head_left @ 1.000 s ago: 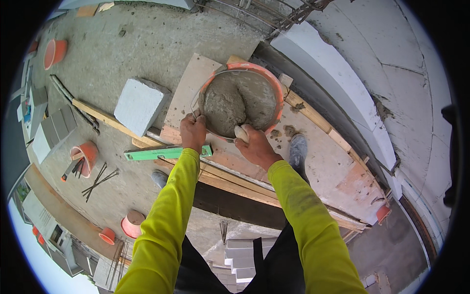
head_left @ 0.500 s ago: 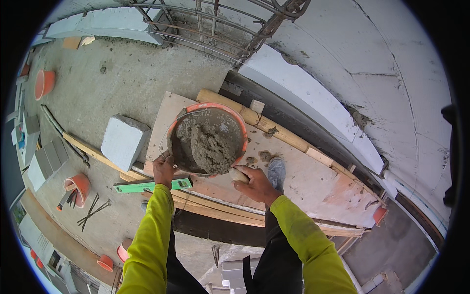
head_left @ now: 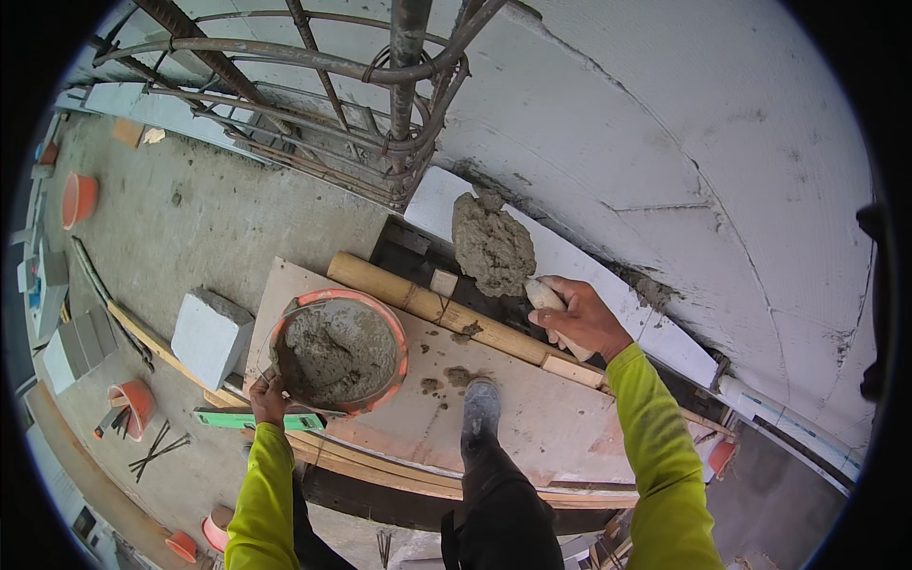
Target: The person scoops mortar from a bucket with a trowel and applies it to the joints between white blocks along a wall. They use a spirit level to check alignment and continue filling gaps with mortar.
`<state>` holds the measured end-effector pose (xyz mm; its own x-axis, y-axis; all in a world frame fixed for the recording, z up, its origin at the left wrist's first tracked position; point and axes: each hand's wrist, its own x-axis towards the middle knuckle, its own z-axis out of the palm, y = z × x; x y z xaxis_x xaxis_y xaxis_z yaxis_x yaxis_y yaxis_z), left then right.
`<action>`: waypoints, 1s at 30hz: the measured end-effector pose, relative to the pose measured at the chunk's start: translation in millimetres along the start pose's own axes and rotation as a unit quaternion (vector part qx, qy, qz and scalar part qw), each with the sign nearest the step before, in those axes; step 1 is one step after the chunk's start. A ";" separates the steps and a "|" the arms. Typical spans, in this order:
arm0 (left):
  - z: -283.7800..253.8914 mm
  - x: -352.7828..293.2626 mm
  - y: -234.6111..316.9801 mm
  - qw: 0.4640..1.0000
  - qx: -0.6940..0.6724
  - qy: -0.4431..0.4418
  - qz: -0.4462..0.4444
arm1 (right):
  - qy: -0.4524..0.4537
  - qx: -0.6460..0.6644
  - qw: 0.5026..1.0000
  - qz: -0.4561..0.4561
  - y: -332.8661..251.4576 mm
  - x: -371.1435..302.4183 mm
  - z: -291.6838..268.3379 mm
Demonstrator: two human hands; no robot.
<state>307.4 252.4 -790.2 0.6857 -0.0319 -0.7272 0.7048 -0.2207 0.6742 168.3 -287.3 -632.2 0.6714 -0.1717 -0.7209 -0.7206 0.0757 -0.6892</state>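
Observation:
My right hand (head_left: pixel 587 319) is closed round the pale handle of a trowel (head_left: pixel 555 312). A thick heap of wet grey mortar (head_left: pixel 492 245) hides its blade, which is held out over the dark gap and the white block ledge (head_left: pixel 439 201) at the wall's foot. At the left, my left hand (head_left: pixel 269 399) grips the near-left rim of an orange bucket (head_left: pixel 403 353), fingers pinched over the edge. Wet mortar (head_left: pixel 340 353) lies inside the bucket, which stands on a plywood board (head_left: pixel 518 418). Close by my left hand is a green spirit level (head_left: pixel 228 418).
Vertical rebar with bent hoops (head_left: pixel 404 95) stands at the far side against the white block wall (head_left: pixel 655 114). A bamboo pole (head_left: pixel 418 296) edges the board. A white block (head_left: pixel 211 334) and another orange bucket (head_left: pixel 133 408) with tools sit at the left. My boot (head_left: pixel 481 413) is on the board.
My right hand has lifted the mortar-laden trowel out of the bucket and carried it far and right towards the wall. My left hand still holds the rim. The view has shifted closer to the wall.

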 end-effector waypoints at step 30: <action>0.4 2.8 -23.5 0.991 0.025 0.096 0.085 | -0.174 0.171 0.966 -0.084 15.1 91.2 -88.7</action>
<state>292.7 257.1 -808.2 0.8193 0.1126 -0.5622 0.5694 -0.2754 0.7746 203.3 -389.0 -701.9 0.8340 0.1274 -0.5368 -0.5377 0.4057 -0.7391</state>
